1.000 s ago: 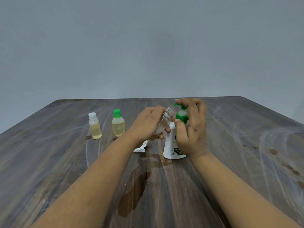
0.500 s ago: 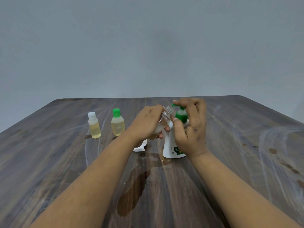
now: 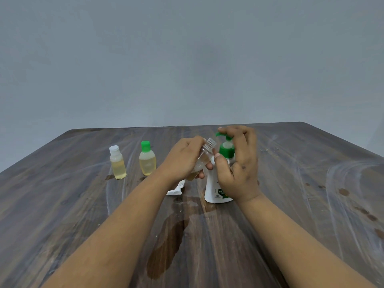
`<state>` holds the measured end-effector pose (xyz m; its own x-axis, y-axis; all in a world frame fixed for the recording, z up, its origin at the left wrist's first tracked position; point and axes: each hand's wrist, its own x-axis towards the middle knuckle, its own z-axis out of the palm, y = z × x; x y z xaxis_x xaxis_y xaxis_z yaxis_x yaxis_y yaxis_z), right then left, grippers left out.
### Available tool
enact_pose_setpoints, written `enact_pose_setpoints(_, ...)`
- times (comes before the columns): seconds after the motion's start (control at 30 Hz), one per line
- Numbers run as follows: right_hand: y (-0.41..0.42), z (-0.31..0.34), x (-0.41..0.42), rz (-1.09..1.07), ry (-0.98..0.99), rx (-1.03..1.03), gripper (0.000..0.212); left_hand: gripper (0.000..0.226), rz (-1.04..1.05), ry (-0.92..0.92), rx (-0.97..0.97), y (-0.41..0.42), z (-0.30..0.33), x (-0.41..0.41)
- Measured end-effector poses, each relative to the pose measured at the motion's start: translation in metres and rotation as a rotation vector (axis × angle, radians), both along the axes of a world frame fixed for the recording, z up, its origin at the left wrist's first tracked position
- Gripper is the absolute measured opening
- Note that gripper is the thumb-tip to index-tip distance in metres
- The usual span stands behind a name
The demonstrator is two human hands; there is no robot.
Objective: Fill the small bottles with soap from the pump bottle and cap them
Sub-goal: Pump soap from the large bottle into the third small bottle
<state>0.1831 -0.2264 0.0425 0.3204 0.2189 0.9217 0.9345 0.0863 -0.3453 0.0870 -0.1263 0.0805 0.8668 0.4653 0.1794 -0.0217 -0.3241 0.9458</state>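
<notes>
The left hand (image 3: 182,161) grasps a small clear bottle (image 3: 202,157), fingers curled round its lower body so that most of the base is hidden. The bottle is uncapped and tilted, its long axis running from lower left to upper right, with the threaded mouth pointing up toward the green spout of the pump bottle (image 3: 216,190). A little yellowish liquid sits at its low end, though the hand covers much of it and the level is hard to make out.

The right hand (image 3: 239,163) rests over the pump head, fingers bent down across the top and thumb lying against the green collar; it grips the pump rather than hanging free. The hand and wrist hide the right side of the white bottle and part of its label, so the print cannot be read. The pump bottle stands upright on the wooden table (image 3: 311,204), near its middle.

Just below the left wrist a white cap (image 3: 175,190) lies on the table, partly covered by the forearm. Farther left two small bottles stand upright and capped, well apart from the hands: a white-capped bottle (image 3: 117,163) and a green-capped bottle (image 3: 147,160), both holding yellowish soap. A dark wet patch (image 3: 166,246) spreads on the wood between the forearms.
</notes>
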Motion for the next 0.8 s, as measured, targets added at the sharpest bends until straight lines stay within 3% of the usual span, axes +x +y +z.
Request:
enact_pose_setpoints(0.47,-0.001,0.001,0.003,-0.003,-0.006,0.006,0.039,0.037,0.049,-0.194,0.013,0.001,-0.010,0.006)
enact_pose_setpoints(0.8,0.000,0.002,0.006,-0.016,-0.022,0.008,0.034,0.038,0.084,-0.232,-0.060,-0.001,-0.015,0.009)
